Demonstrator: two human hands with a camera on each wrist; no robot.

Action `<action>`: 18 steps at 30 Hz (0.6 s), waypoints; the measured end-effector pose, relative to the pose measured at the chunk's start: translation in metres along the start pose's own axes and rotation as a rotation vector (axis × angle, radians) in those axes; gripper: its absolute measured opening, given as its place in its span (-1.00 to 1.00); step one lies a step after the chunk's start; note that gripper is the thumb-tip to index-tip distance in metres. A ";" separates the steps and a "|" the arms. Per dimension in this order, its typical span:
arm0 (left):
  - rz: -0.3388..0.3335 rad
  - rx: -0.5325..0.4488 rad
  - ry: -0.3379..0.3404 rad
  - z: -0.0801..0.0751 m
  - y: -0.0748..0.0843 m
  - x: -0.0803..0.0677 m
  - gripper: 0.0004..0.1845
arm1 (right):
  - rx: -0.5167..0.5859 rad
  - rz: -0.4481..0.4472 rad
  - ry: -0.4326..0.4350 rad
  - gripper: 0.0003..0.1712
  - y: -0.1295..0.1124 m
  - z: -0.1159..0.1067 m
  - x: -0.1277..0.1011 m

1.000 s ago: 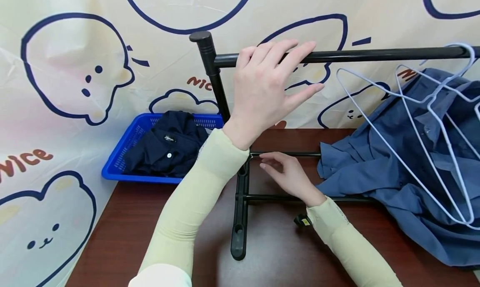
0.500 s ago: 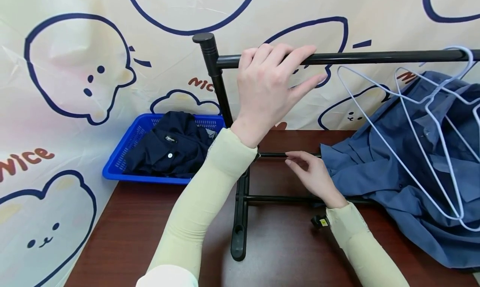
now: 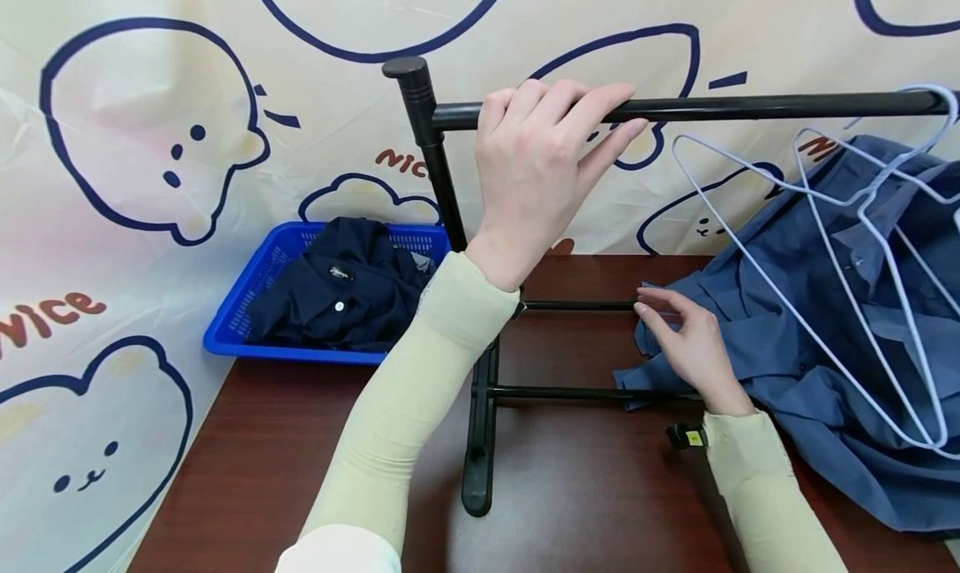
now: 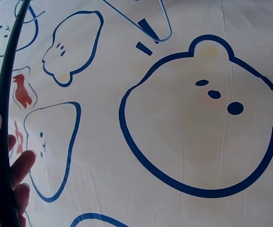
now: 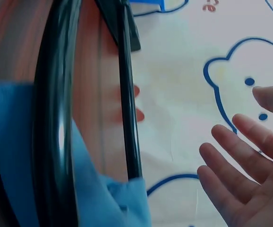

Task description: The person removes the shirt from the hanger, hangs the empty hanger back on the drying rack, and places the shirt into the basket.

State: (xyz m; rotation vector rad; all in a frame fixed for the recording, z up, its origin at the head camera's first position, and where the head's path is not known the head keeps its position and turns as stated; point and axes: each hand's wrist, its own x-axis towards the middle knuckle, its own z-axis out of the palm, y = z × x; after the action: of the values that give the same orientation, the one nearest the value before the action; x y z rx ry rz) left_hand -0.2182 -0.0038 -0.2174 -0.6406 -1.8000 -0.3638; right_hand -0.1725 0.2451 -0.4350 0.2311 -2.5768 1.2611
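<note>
Rack stands mid-table, black, top bar running out toward 3 o'clock. Starting left: blue basket at 9 o'clock holding a navy shirt. Left hand sits on the top bar, fingers curled over it. Right hand is lower, fingers straight and relaxed, resting on the blue shirt edge by the rack's lower rail. White hangers dangle at 2 o'clock.
</note>
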 end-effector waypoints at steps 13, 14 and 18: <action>-0.009 -0.009 -0.007 -0.001 0.000 0.000 -0.53 | -0.099 0.085 0.113 -0.47 0.014 -0.045 -0.016; -0.009 -0.011 -0.006 -0.001 0.000 0.001 -0.53 | -0.103 0.090 0.123 -0.47 0.015 -0.048 -0.017; -0.008 -0.011 -0.005 -0.001 0.001 0.001 -0.53 | -0.128 0.129 0.158 -0.47 0.018 -0.059 -0.023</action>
State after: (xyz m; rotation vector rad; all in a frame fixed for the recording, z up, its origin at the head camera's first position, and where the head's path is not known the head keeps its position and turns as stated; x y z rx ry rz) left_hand -0.2170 -0.0038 -0.2157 -0.6426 -1.8073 -0.3780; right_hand -0.1451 0.3040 -0.4208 -0.0589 -2.5570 1.1011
